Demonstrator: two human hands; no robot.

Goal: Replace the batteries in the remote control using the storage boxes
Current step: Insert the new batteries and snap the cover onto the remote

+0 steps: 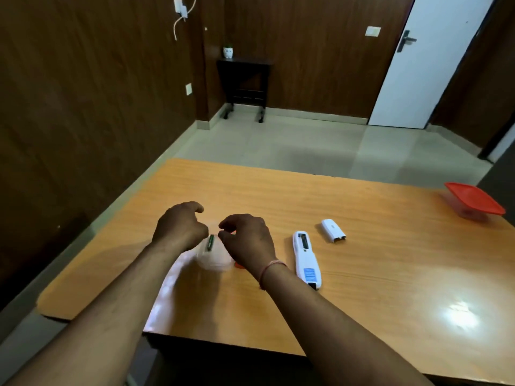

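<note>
A clear storage box (214, 260) sits near the table's front left, blurred, with a green battery (210, 242) lying in it. My left hand (181, 227) curls over the box's left rim and holds it. My right hand (248, 240) is at the box's right side, its fingers pinched on an orange lid (238, 264) that is mostly hidden under the palm. To the right, the white remote control (306, 260) lies face down with its battery bay open. Its white battery cover (333, 231) lies apart, farther right.
A second storage box with a red lid (473, 200) stands at the table's far right edge. The wooden table (376, 274) has bare surface between the remote and that box. Beyond the table are a tiled floor, a small black stand and a white door.
</note>
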